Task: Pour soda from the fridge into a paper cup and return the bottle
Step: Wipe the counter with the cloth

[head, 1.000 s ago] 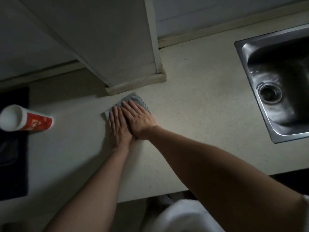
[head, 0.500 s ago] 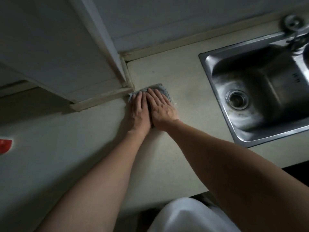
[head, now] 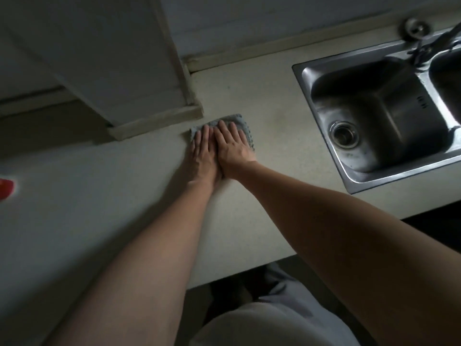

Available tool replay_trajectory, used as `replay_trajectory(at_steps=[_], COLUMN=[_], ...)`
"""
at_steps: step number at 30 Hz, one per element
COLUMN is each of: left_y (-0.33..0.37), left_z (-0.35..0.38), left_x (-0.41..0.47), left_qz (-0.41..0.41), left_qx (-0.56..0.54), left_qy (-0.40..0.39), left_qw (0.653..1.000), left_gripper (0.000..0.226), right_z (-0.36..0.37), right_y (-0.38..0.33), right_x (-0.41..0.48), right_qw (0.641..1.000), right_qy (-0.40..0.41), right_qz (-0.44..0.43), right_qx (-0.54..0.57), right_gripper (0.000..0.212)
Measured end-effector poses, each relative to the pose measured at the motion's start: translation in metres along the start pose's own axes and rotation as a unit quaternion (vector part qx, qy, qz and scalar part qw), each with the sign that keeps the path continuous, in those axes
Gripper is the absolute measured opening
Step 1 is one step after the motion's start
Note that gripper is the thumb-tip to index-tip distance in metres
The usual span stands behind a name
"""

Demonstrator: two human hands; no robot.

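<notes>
Fingers point(head: 206, 134) of both hands lie straight and close together, pressed flat on a grey cloth point(head: 235, 119); none of them curl round anything. The left hand point(head: 203, 156) and right hand point(head: 233, 151) sit side by side, touching along their inner edges, palms down. The cloth lies on the pale counter point(head: 274, 108), and its bumpy edge shows beyond the fingertips and along the right hand's outer side. Its near left corner sits just below the lower corner of a cabinet point(head: 112, 58) that hangs over the counter.

Of the cup point(head: 5, 189), only a red sliver shows at the far left edge of the view. It stands on the same counter, well apart from the fingers and nearer the person than the cloth. The frame cuts off the rest of it.

To the right of the hands, a steel sink point(head: 321, 136) is set into the counter, with its drain point(head: 343, 134) in the near basin and a tap point(head: 434, 43) behind. Both bare forearms reach in from below, over pale clothing point(head: 269, 325).
</notes>
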State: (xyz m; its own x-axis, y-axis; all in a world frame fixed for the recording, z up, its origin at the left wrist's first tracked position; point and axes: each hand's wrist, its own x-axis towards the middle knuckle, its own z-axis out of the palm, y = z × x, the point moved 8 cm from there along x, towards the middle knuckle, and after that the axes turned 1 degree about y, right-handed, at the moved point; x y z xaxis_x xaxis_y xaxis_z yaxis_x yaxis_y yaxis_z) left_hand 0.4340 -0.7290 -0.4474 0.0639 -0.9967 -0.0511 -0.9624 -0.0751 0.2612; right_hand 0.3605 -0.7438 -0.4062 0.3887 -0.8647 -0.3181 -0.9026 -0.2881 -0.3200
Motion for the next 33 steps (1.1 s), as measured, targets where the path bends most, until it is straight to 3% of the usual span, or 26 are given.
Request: replay_trajectory(at_steps=[7,13,19,24,28,31,33], left_y=[-0.102,-0.113,-0.085,-0.049,0.011,0.065,0.101], left_z=[-0.032,-0.033,-0.027,-0.022,-0.012,0.001,0.007], left_x=[-0.135,-0.219,-0.258,-0.253,-0.221,-0.191,-0.168], left_qz=[-0.066,-0.098,-0.181,-0.187,-0.19,-0.183,-0.176], left_qx=[0.024,0.014,0.011,0.022,0.005,0.007,0.006], left_qy=[0.02,0.042,-0.025,-0.008,-0.02,-0.067,-0.051], left_qw=[0.997,0.994,0.983,0.982,0.981,0.981,0.983], left_gripper=[0.054,0.05,0.068,0.062,0.062,0.075,0.078], right_z=[0.072,0.114,0.114,0.1,0.076,0.054,0.038], right_y=[-0.131,-0.157,-0.135,-0.102,-0.041,0.019,0.059], right_x=[-0.076,-0.148,-0.175,-0.181,-0.173,-0.163,-0.157], right_qw=[0.994,0.988,0.976,0.975,0.975,0.979,0.98], right_qy=[-0.03,-0.04,-0.031,-0.024,0.001,0.017,0.03], right_qz=[-0.101,-0.141,-0.205,-0.216,-0.218,-0.202,-0.194], right_qx=[-0.036,-0.049,-0.063,-0.037,-0.035,-0.025,-0.034], right_gripper=[0.056,0.059,0.061,0.064,0.06,0.058,0.059])
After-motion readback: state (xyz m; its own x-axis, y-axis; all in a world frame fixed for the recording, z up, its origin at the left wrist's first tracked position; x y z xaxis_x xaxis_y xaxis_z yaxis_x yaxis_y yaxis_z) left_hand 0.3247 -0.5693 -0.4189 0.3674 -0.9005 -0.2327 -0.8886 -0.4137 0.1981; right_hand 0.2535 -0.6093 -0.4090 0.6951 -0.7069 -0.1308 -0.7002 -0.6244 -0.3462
